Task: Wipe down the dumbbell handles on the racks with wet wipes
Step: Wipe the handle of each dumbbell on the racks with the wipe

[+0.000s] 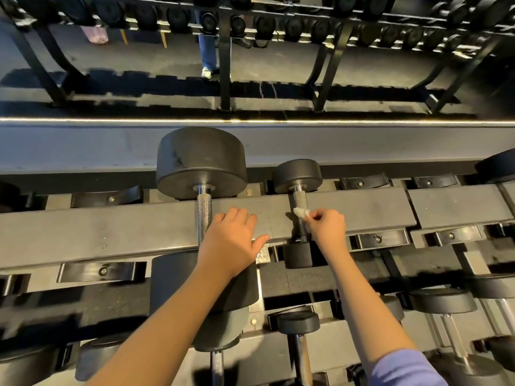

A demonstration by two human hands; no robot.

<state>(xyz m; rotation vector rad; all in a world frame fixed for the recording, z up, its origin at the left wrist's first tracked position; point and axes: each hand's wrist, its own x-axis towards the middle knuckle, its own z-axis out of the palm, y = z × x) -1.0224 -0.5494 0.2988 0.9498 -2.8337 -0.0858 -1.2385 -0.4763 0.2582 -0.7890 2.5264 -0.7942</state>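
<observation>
Two black dumbbells lie across the top rack. The large dumbbell is on the left, its knurled handle partly behind my left hand. To its right lies the small dumbbell. My right hand pinches a small white wet wipe and holds it against the small dumbbell's handle. My left hand rests flat with straight fingers on the rack's grey crossbar, just right of the large handle.
Empty black cradles line the top rack on both sides. Lower tiers hold more dumbbells under my arms. A mirror behind the rack reflects other racks and a person's legs.
</observation>
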